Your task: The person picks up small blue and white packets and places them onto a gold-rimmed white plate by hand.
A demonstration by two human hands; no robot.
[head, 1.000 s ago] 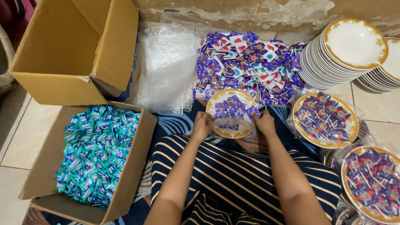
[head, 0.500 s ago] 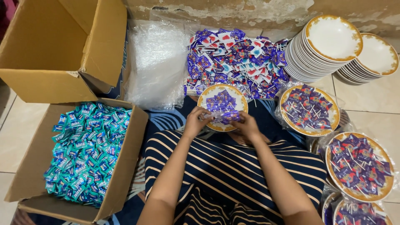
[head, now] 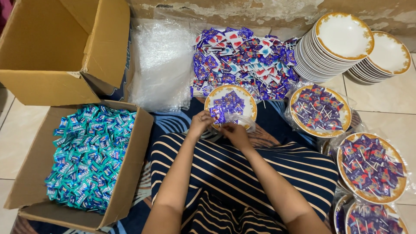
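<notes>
At far left stood an empty cardboard box (head: 65, 52); nearer, an open box of teal sweets (head: 86, 160) crowded the person's lap. The left hand (head: 200, 124) and right hand (head: 234, 132), fingers closed, pinched clear wrap at the near rim of a gold-edged plate of purple sweets (head: 230, 104). Beyond lay bubble wrap (head: 162, 65) and a purple lollipop pile (head: 242, 60). Wrapped filled plates (head: 320, 110) and stacked empty plates (head: 333, 47) hemmed the right; bare floor tile (head: 385, 117) showed between.
</notes>
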